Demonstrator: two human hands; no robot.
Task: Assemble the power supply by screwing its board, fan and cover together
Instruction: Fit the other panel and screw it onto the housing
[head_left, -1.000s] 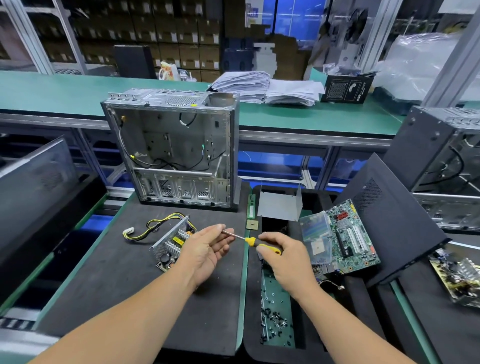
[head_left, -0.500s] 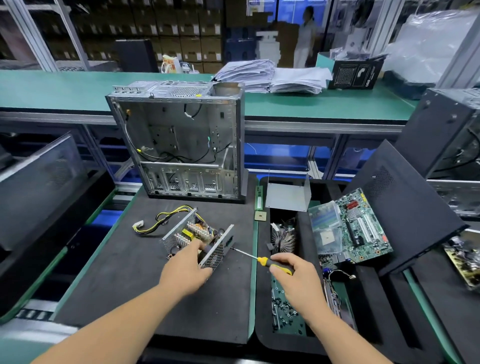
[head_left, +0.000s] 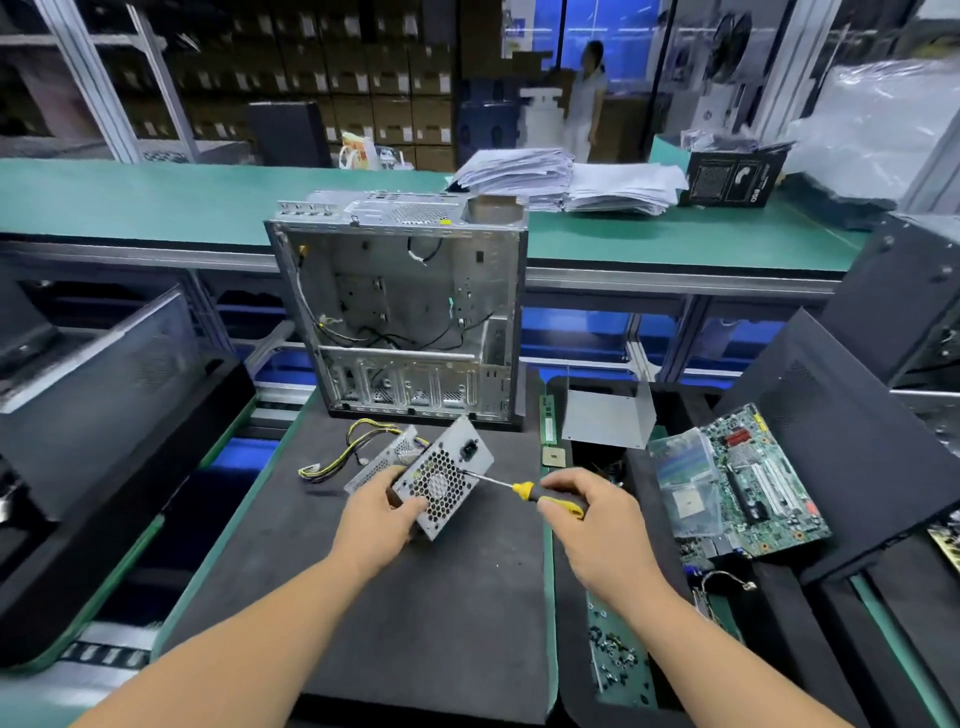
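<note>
Power supply (head_left: 441, 480) is gripped by left hand (head_left: 376, 522); screwdriver (head_left: 524, 491), gripped by right hand (head_left: 597, 530), is tipped against its 3 o'clock edge.

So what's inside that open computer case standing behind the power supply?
The computer case shows loose black and white cables, bare metal panels and a row of rear slots. Its lower front is partly hidden by the power supply.

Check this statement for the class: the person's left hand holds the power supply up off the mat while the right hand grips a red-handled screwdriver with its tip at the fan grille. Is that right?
One detail is wrong: the screwdriver has a yellow and black handle, not red. The head view shows it. The rest stands: the left hand holds the power supply up off the mat, and the right hand grips the screwdriver with its tip at the fan grille.
</note>
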